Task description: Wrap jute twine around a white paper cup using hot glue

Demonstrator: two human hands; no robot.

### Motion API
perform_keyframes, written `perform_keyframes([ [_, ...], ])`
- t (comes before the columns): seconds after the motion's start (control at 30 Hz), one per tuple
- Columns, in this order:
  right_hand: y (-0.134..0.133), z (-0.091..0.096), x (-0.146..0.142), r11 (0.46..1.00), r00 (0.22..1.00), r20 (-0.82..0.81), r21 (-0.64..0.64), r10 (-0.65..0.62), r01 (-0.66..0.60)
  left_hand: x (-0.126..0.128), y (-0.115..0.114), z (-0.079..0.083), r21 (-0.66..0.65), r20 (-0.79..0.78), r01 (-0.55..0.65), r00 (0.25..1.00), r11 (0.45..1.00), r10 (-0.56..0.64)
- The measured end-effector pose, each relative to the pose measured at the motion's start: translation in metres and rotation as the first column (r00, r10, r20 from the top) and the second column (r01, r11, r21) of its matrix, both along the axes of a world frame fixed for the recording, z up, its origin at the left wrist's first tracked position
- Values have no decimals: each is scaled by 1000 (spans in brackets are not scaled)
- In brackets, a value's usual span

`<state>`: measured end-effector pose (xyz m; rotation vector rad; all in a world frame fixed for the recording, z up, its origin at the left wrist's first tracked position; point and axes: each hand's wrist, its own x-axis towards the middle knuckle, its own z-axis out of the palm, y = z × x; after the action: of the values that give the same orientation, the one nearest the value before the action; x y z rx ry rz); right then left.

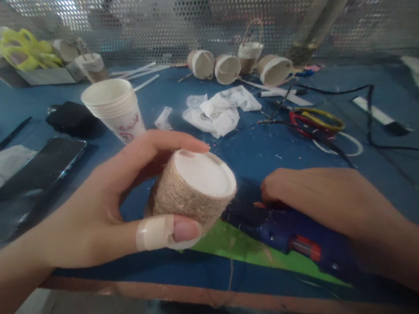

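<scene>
My left hand [112, 206] grips a paper cup [193, 196] wrapped round with brown twine. The cup is tilted, its white base facing up and its lower rim peeking out bare near my thumb, which wears a plaster. To the right, my right hand [311, 195] is closed over a blue glue gun [280, 232]; the fingers' far side is hidden. The gun's dark nozzle points left, close to the cup. Beneath both lies a green sheet [292, 261], and a thin strand of twine [231, 277] hangs down over the table's front edge.
A stack of white paper cups [114, 104] stands behind my left hand. A phone [26, 185] and a black adapter [71, 118] lie at left. Crumpled paper [219, 110], cables [316, 124] and several twine-wrapped cups [228, 69] sit farther back, before a perforated metal screen [142, 16]. Yellow scissors [27, 50] rest in a box.
</scene>
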<state>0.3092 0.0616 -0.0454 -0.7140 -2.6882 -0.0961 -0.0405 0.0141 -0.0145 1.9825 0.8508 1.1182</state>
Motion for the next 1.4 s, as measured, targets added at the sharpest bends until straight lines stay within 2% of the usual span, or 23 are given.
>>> perform_keyframes([
  [0.17, 5, -4, 4, 999, 998, 47, 0, 32, -32, -3, 1, 1, 26, -45, 15, 999, 1000, -14],
  [0.27, 4, -6, 4, 999, 999, 12, 10, 41, -41, -2, 1, 0, 45, -60, 38, 998, 998, -36],
  [0.33, 4, -6, 4, 999, 999, -13, 21, 43, -42, -1, 1, -1, 83, -14, 50, 999, 995, -49],
  [0.4, 4, -6, 4, 998, 999, -18, 32, 46, -45, 1, 0, 0, 32, -73, 26, 997, 999, -23],
  [0.57, 6, -7, 4, 996, 997, -5, 52, 76, -76, 1, -1, 3, 52, -74, 41, 997, 998, -37],
  [0.9, 3, -6, 6, 999, 999, 22, -22, 29, -29, 3, 1, 6, 68, -94, 47, 995, 997, -41],
  [1.23, 6, -5, 4, 997, 997, 4, 16, 79, -79, 2, 2, 3, 64, -67, 45, 997, 997, -41],
  [1.4, 6, -2, 2, 994, 995, -7, 38, 99, -99, 0, 1, 2, 60, -26, -15, 1000, 998, 17],
])
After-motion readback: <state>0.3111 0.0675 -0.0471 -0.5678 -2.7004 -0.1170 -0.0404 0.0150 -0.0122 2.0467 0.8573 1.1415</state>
